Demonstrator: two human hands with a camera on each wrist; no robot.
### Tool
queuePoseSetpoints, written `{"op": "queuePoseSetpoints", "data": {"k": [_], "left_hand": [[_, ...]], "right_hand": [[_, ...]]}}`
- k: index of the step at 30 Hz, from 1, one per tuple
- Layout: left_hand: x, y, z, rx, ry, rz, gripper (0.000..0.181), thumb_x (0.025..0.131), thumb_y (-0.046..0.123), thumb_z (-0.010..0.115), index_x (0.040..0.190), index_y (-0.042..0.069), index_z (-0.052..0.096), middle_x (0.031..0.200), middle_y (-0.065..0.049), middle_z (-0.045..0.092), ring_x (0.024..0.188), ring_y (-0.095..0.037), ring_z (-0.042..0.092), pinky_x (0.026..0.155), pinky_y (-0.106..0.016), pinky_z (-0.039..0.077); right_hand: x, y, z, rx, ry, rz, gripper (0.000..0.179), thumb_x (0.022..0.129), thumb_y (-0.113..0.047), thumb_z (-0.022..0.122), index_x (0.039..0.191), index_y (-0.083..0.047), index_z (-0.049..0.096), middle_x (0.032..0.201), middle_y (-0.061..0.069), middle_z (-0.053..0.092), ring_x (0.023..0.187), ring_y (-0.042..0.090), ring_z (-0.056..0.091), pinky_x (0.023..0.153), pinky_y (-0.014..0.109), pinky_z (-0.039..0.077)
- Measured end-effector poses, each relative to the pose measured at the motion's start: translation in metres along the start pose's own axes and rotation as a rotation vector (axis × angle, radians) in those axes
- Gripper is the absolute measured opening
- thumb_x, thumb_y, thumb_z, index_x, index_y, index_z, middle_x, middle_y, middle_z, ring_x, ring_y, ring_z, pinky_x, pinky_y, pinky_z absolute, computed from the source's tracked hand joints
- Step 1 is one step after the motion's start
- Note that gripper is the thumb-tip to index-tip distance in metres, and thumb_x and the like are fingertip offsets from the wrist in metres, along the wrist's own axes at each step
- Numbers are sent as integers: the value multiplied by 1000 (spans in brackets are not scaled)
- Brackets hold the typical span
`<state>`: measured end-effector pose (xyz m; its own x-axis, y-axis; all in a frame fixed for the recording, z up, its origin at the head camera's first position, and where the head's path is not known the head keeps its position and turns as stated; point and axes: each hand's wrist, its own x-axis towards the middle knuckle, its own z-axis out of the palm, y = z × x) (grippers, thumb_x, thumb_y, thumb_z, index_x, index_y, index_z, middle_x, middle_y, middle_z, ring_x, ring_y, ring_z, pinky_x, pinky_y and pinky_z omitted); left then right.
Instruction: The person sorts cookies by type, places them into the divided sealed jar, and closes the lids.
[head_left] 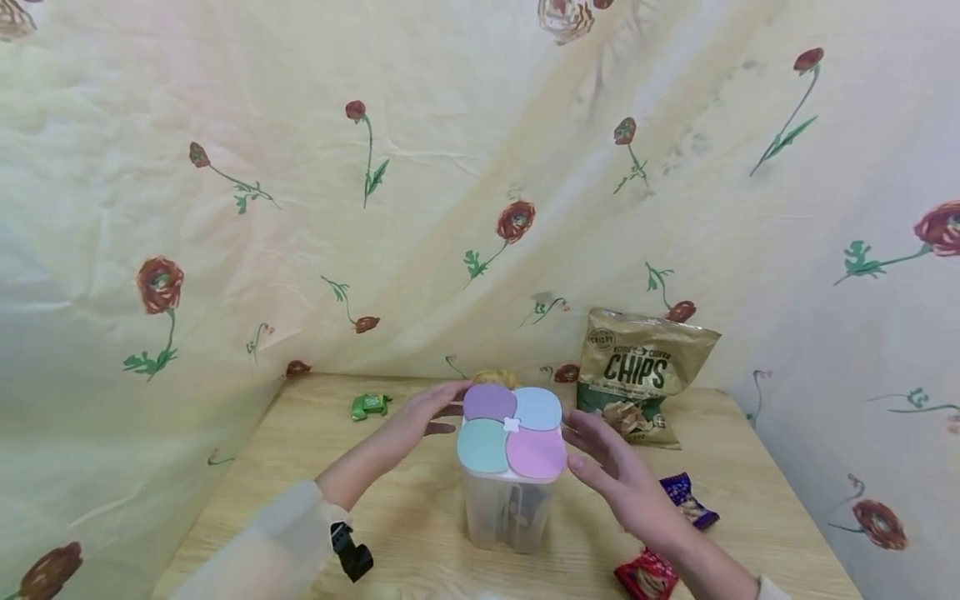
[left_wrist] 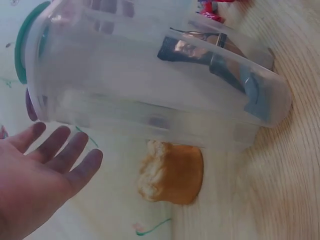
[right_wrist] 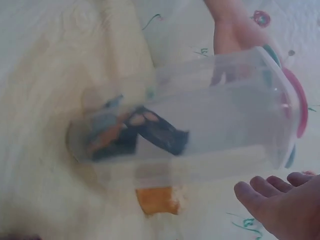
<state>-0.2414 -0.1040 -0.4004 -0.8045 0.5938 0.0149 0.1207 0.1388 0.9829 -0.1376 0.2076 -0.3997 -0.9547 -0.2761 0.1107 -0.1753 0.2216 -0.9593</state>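
Note:
A tall see-through plastic container [head_left: 506, 512] stands upright on the table, topped by a white lid with purple, blue, green and pink flaps [head_left: 537, 452]. Dark wrapped packets [left_wrist: 187, 50] lie low inside it. My left hand [head_left: 417, 422] is at the lid's left side, fingers spread and extended. On the opposite side is my right hand [head_left: 617, 467], its fingers slightly bent and close to the lid's edge. Neither hand grips anything. A brown bread-like piece with a pale top [left_wrist: 175, 172] sits behind the container, mostly hidden from the head view.
A gold and green chips bag [head_left: 637, 375] stands at the back right. Near my right forearm lie a purple packet [head_left: 690, 500] and a red packet [head_left: 647, 575]. A small green packet [head_left: 370, 406] is at the back left. Flowered cloth [head_left: 420, 250] hangs behind the wooden table [head_left: 405, 517].

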Motion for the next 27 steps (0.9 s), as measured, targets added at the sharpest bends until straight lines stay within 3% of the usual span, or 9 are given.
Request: {"op": "queuePoseSetpoints", "data": {"k": [5,7,13,16,20,23,27], "left_hand": [[7,-10,-3,-135,8,-3,79,105,66,25,154,7,45,153,-16,51,140,-36,49,113,-54,42],[9,-16,-4,-181,-5,-11,81,106,64,21,152,2,46,151,-19,52,138,-35,51,111,-52,44],[14,-30,-3,-257,-23,-42,83,108,58,15,144,-8,50,137,-17,63,124,-25,63,105,-47,50],[15,-33,-3,-276,-26,-48,82,108,59,17,141,-7,53,129,-9,68,117,-20,65,103,-46,51],[15,-35,-2,-298,-47,-52,79,107,60,19,138,-2,58,123,-2,70,114,-18,66,102,-45,51],[13,-35,-2,-308,-56,-56,79,108,60,17,139,-1,57,124,0,69,115,-17,65,102,-44,51],[11,-37,-1,-311,-66,-64,81,108,59,16,143,-4,52,131,-5,67,119,-18,65,104,-44,50]], "right_hand": [[-14,10,16,40,86,-1,48,112,-20,39,158,-7,33,162,17,37,143,16,46,104,19,44],[-19,15,22,85,105,15,48,114,-23,34,158,-6,33,162,17,37,142,14,46,105,20,45],[-30,25,40,201,178,109,54,114,-36,25,155,-3,38,159,21,41,146,41,40,105,27,49],[-34,30,49,234,207,128,59,114,-40,21,154,0,39,158,23,42,145,42,41,100,23,50],[-40,34,56,320,182,107,68,113,-43,12,156,7,32,160,30,34,138,12,52,99,19,48],[-42,35,56,374,128,78,74,112,-46,6,158,8,25,163,32,25,128,-11,51,102,17,44],[-43,37,54,403,41,48,78,109,-50,1,160,8,15,166,31,12,128,-18,45,106,13,38]]}}
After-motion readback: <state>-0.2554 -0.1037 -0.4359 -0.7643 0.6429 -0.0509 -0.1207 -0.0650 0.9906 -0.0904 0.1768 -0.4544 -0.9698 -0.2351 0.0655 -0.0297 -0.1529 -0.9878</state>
